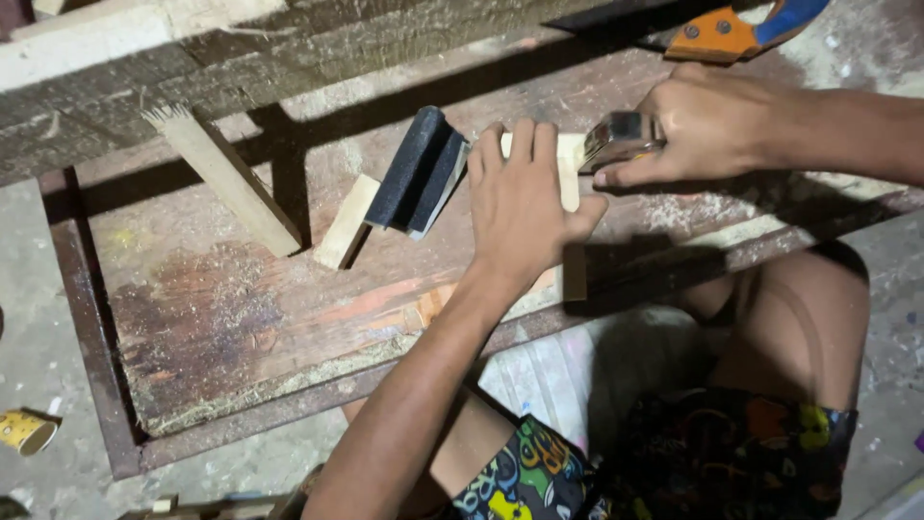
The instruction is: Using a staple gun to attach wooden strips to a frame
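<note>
Down on a worn wooden board [289,299] dusted with sawdust, the left hand [525,207] lies flat, palm down, fingers close together and stretched toward twelve o'clock, pressing on a pale strip of wood [572,193] that shows at the fingertips and again below the hand toward six o'clock. At about two o'clock from it, the right hand [707,125] grips a small shiny metal tool [621,140], fingers curled over the top and the thumb along its lower edge; the tool's end sits against the upper end of the pale strip, just beside the left fingertips. What kind of tool it is cannot be told from this view. At nine o'clock from the left hand, touching or nearly touching its index finger, stands a black block [419,173], tilted, with a thin light edge on its right side. Further toward nine o'clock lie a short pale offcut [346,221] and, leaning slantwise beyond it, a longer wood stick [226,178] with a frayed top end. Near one o'clock at the frame's upper edge rests a saw handle [736,29], orange and blue, well apart from both hands. Far toward eight o'clock on the concrete floor lies a yellow roll [24,430].
</note>
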